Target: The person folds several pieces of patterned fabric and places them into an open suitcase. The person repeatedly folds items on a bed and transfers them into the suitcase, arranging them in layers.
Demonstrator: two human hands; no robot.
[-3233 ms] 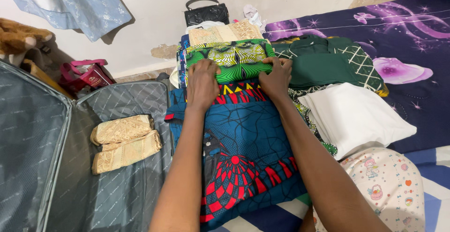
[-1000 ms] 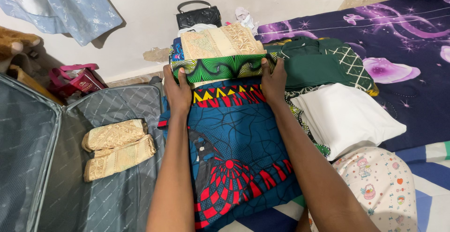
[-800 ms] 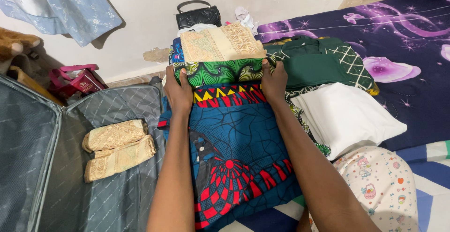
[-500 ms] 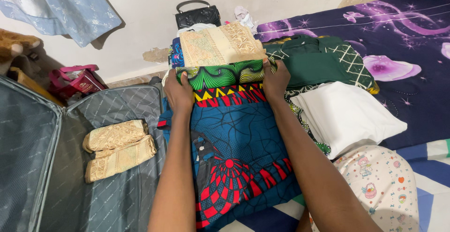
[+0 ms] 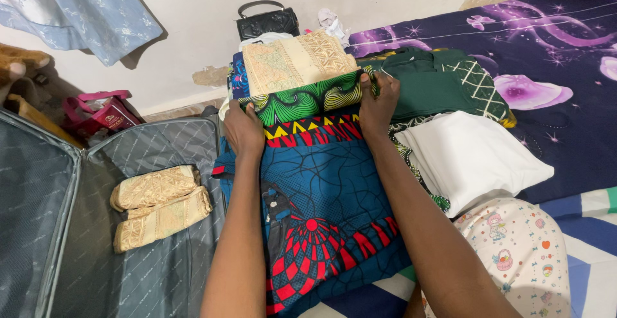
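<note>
Suitcase (image 5: 148,273): open, left of the blue print cloth (image 5: 334,196).
Green print bundle (image 5: 305,99): folded, at the blue print cloth's far edge, under the cream lace cloth (image 5: 295,61).
My left hand (image 5: 243,128): fingers gripping the bundle's left end.
My right hand (image 5: 378,105): fingers gripping its right end.

One head-worn camera looks steeply down, close over both forearms, toward the wall beyond the bed

Open grey suitcase (image 5: 128,273) at left holding two rolled beige lace cloths (image 5: 157,207). Black handbag (image 5: 267,21) against the pale wall, red-and-pink bag (image 5: 96,111) beside it. White folded cloth (image 5: 472,157) and dark green garment (image 5: 443,83) on purple floral bedsheet (image 5: 553,42).
</note>
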